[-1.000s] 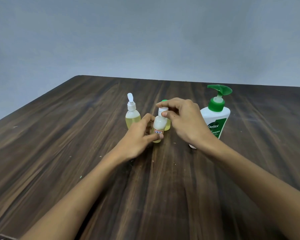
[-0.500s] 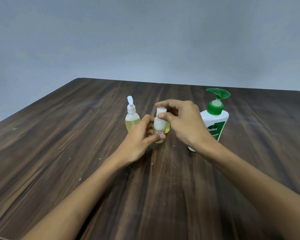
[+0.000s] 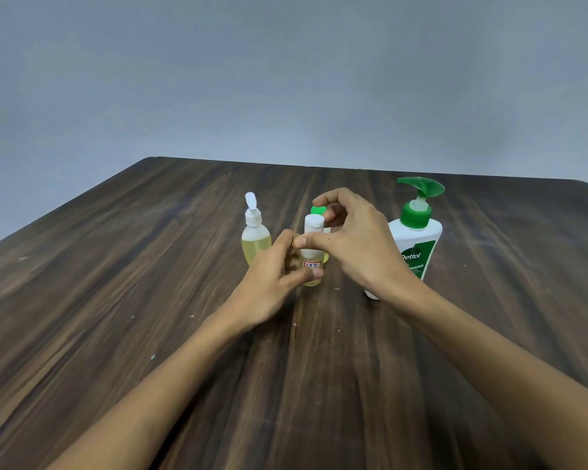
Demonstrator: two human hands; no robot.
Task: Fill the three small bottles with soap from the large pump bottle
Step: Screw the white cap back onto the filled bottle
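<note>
Right hand [image 3: 353,239] has come off the white cap [image 3: 314,222]: index finger now lifted clear above it, thumb laid across the neck of the middle small bottle [image 3: 312,262], fingers curled but pinching nothing I can confirm. Left hand [image 3: 272,279] unchanged, gripping that bottle's lower body, thumb under the red-printed label. Bottle stands upright on the worktop [image 3: 116,300], mid-way across, toward the far edge, cap on. Spray-top small bottle [image 3: 255,239] just beside it on the left, part-filled with yellow liquid. Third small bottle, green cap [image 3: 318,210], right behind the held one, mostly hidden. Large pump bottle [image 3: 416,239] to the right, partly behind the right wrist, untouched.

Handling guess: small bottle is light, thin plastic, probably squashes if squeezed, tips easily, slippery if soapy. Best hold low on the body with one hand, pinch cap sides with the other to twist.
</note>
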